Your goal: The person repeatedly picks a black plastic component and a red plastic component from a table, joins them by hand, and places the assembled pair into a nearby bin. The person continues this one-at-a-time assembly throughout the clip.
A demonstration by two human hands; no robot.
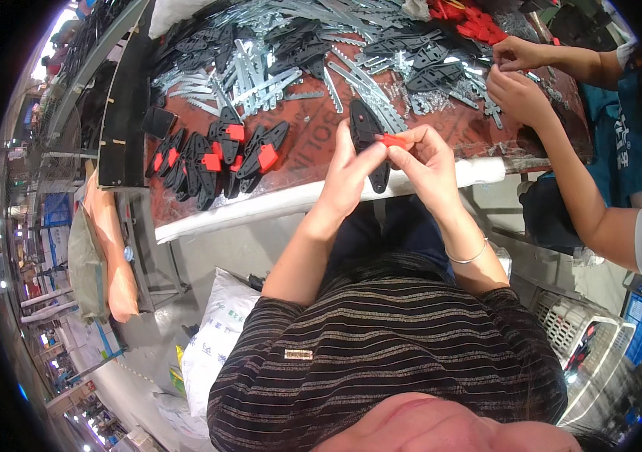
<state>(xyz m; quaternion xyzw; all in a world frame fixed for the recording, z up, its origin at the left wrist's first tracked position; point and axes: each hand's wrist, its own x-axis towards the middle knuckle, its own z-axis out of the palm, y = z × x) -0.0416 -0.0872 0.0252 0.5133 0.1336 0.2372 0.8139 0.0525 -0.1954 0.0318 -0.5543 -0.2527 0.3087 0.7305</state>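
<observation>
Two hands are held close together over the near edge of the table (208,215), and one small job is shared between them. A black plastic piece (367,143), long and flat with pointed ends, is pinched in the fingers of the left hand (351,172). A little red clip (394,140) is squeezed by the fingertips of the right hand (428,162) and is pressed against the black piece. Both parts look light, hard and stiff, and a bit smooth, so a grip by the edges near the middle seems best. From the left hand, finished black and red pieces (219,154) are lined up at about nine o'clock. Silver metal strips (260,75) are piled at eleven o'clock. Another person's hands (516,75) are busy at about two o'clock.
</observation>
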